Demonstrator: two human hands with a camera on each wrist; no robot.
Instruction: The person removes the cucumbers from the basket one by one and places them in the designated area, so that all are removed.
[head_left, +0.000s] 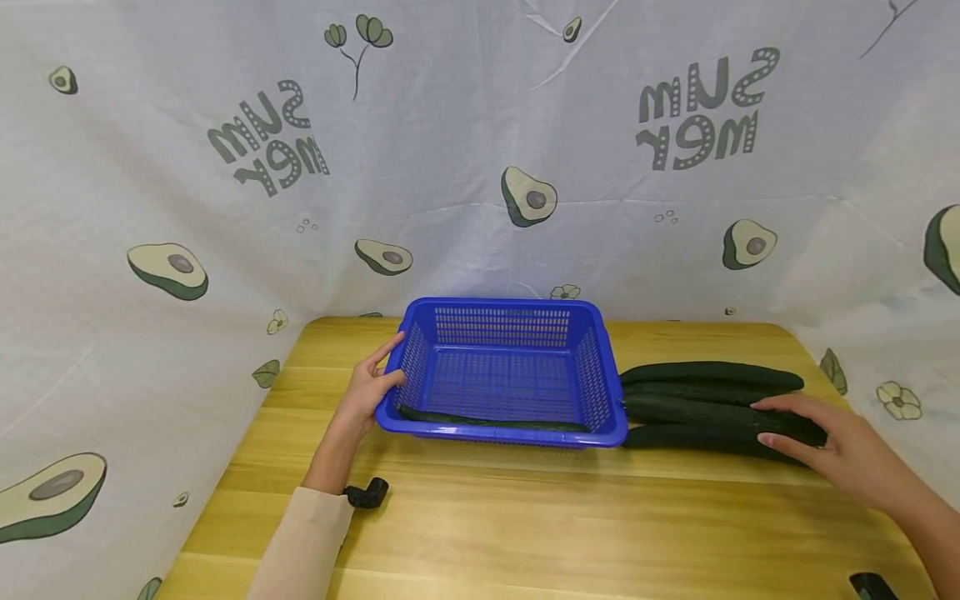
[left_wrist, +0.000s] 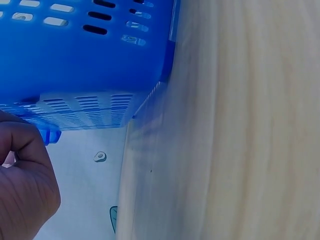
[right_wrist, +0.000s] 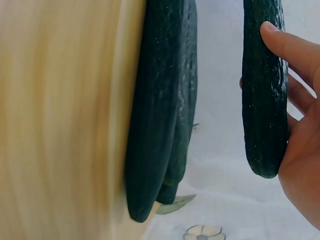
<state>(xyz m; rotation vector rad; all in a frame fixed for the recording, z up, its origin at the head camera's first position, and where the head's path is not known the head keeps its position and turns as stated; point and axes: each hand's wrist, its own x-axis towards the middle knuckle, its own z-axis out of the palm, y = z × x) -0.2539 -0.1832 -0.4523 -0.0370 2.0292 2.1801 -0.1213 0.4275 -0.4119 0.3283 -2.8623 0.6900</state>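
A blue perforated plastic basket (head_left: 498, 434) stands near the middle of the wooden table. My left hand (head_left: 367, 390) grips its left rim, thumb over the inner side; the left wrist view shows curled fingers against the outer wall. Inside the basket, one thin dark green cucumber (head_left: 491, 422) lies along the front wall. My right hand (head_left: 843, 442) holds another cucumber (right_wrist: 265, 95) near one end, pinched between thumb and fingers. The right wrist view shows this held cucumber raised above several others (right_wrist: 155, 110) lying side by side on the table, right of the basket.
The wooden table (head_left: 525, 525) reaches back to a pale cloth (head_left: 450, 167) printed with avocados and letters. A black wrist device (head_left: 367, 493) sits on the left wrist; a second dark one (head_left: 872, 586) shows at the lower right.
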